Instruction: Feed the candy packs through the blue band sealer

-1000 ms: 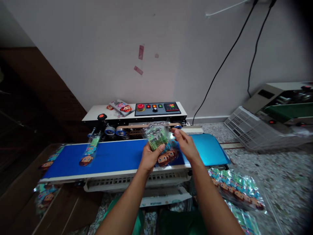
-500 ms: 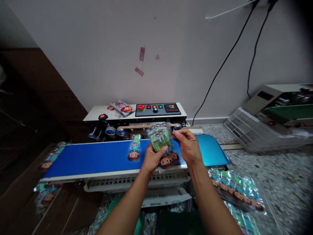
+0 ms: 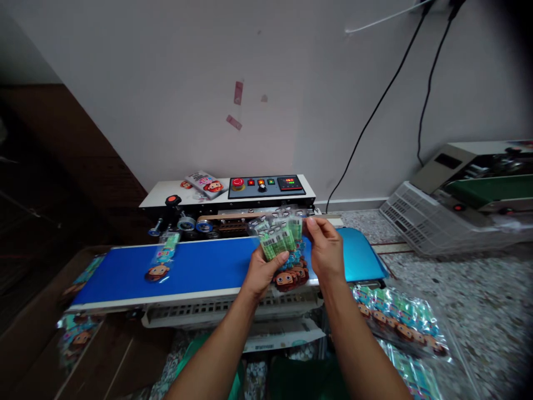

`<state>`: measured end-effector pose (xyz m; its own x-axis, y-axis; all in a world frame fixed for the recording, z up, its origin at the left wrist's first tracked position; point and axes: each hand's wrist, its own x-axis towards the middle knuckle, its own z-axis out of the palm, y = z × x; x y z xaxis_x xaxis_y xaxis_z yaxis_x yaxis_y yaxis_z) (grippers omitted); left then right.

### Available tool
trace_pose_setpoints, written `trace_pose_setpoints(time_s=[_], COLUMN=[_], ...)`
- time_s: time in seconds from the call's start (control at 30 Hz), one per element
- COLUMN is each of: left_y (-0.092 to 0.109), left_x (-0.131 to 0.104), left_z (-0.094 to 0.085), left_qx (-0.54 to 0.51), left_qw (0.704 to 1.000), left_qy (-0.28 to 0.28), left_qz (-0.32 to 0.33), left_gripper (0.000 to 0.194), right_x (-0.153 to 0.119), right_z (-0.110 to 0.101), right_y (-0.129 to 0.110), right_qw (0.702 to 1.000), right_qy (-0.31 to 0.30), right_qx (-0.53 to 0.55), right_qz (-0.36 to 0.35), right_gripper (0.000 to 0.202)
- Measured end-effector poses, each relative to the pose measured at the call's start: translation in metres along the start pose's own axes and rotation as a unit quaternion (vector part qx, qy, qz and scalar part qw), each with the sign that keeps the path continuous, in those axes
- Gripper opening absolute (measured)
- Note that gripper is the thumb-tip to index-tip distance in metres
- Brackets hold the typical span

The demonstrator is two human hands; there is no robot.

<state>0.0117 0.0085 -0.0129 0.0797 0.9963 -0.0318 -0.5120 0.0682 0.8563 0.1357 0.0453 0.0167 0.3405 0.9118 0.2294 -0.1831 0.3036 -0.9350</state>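
A fanned stack of clear plastic packets (image 3: pixel 278 241), with green barcoded tops and brown cartoon heads at the bottom, is held over the blue conveyor belt (image 3: pixel 216 264). My left hand (image 3: pixel 263 272) grips the stack from below, its thumb across the front. At the upper right edge of the stack, my right hand (image 3: pixel 327 244) pinches the corner of a packet between thumb and fingertips. A single packet (image 3: pixel 164 258) lies on the left part of the belt. Behind the belt stands the sealing machine's control panel (image 3: pixel 266 186) with a red button and lit digits.
Rollers and a knob (image 3: pixel 172 200) stick out at the machine's left. A cardboard box (image 3: pixel 120 347) with packets stands below the belt's left end. More bagged packets (image 3: pixel 402 322) lie at lower right. A white plastic crate (image 3: pixel 410 219) bears a second machine.
The single packet has travelled left along the belt. In my left hand the stack is fanned wider, and my right hand has shifted slightly, still pinching at its right edge.
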Motion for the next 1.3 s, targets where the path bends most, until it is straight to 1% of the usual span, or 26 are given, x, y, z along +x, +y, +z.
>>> trace_pose_setpoints(time_s=[0.1,0.17,0.27,0.33,0.37,0.43,0.5,0.57,0.6,0.63,0.7,0.77,0.8,0.87,0.9,0.97,1.0,1.07,1.13,1.17,1.2,1.27,1.3], left_y=[0.0,-0.001,-0.003,-0.005,-0.005,-0.005,-0.003,0.001,0.002,0.004,0.006,0.007,0.007,0.007,0.006,0.005,0.005,0.003,0.003,0.003,0.003,0.004,0.004], left_x=[0.001,0.002,0.003,0.004,0.004,0.004,0.004,0.004,0.004,0.003,0.003,0.004,0.004,0.004,0.004,0.004,0.004,0.004,0.005,0.005,0.006,0.007,0.007], left_z=[-0.001,-0.003,-0.004,-0.005,-0.005,-0.005,-0.006,-0.007,-0.007,-0.008,-0.008,-0.009,-0.009,-0.009,-0.009,-0.011,-0.012,-0.014,-0.016,-0.017,-0.017,-0.018,-0.017], left_qx=[-0.002,0.003,0.018,0.022,0.022,0.021,0.023,0.025,0.025,0.025,0.025,0.03,0.034,0.04,0.043,0.047,0.05,0.058,0.064,0.066,0.067,0.066,0.065], left_qw=[1.0,1.0,1.0,0.999,0.998,0.998,0.998,0.997,0.997,0.997,0.997,0.996,0.996,0.995,0.996,0.997,0.997,0.997,0.997,0.997,0.997,0.996,0.996], left_qy=[0.004,0.009,0.019,0.026,0.03,0.038,0.048,0.057,0.059,0.058,0.056,0.059,0.062,0.068,0.067,0.057,0.053,0.045,0.041,0.04,0.042,0.05,0.052], left_qz=[-0.002,0.002,0.017,0.036,0.043,0.047,0.045,0.046,0.047,0.048,0.048,0.052,0.055,0.055,0.05,0.037,0.031,0.02,0.016,0.018,0.022,0.034,0.036], left_gripper=[0.044,0.045,0.046,0.045,0.044,0.041,0.038,0.035,0.034,0.034,0.033,0.034,0.034,0.034,0.035,0.036,0.037,0.037,0.039,0.04,0.041,0.041,0.04], right_x=[0.001,0.001,-0.001,-0.003,-0.003,0.0,0.009,0.022,0.029,0.036,0.046,0.052,0.053,0.054,0.055,0.055,0.055,0.053,0.048,0.043,0.038,0.025,0.019], right_z=[-0.002,-0.002,0.0,0.001,0.001,-0.002,-0.012,-0.029,-0.04,-0.05,-0.068,-0.079,-0.08,-0.078,-0.074,-0.064,-0.058,-0.045,-0.032,-0.027,-0.021,-0.012,-0.008], right_y=[0.002,0.003,0.005,0.005,0.004,0.002,0.002,0.005,0.009,0.013,0.025,0.037,0.041,0.048,0.05,0.054,0.055,0.056,0.052,0.048,0.042,0.027,0.019], right_qw=[0.998,0.998,1.0,1.0,1.0,0.996,0.988,0.979,0.975,0.97,0.945,0.9,0.875,0.829,0.811,0.791,0.788,0.794,0.815,0.834,0.859,0.922,0.948], right_qy=[0.031,0.035,0.001,-0.009,0.0,0.049,0.109,0.143,0.142,0.128,0.092,0.066,0.059,0.052,0.05,0.049,0.042,0.013,-0.015,-0.022,-0.029,-0.061,-0.093], right_qx=[-0.042,-0.038,-0.015,-0.013,-0.015,-0.014,-0.021,-0.069,-0.115,-0.173,-0.303,-0.427,-0.479,-0.557,-0.583,-0.61,-0.614,-0.608,-0.578,-0.55,-0.508,-0.379,-0.303], right_qz=[-0.036,-0.03,-0.005,-0.012,-0.026,-0.069,-0.11,-0.126,-0.122,-0.109,-0.079,-0.051,-0.039,-0.016,-0.005,0.011,0.015,0.004,-0.029,-0.046,-0.057,-0.043,-0.022], right_gripper=[0.027,0.029,0.029,0.027,0.025,0.025,0.028,0.031,0.033,0.034,0.035,0.034,0.034,0.034,0.035,0.035,0.034,0.035,0.038,0.04,0.043,0.047,0.047])
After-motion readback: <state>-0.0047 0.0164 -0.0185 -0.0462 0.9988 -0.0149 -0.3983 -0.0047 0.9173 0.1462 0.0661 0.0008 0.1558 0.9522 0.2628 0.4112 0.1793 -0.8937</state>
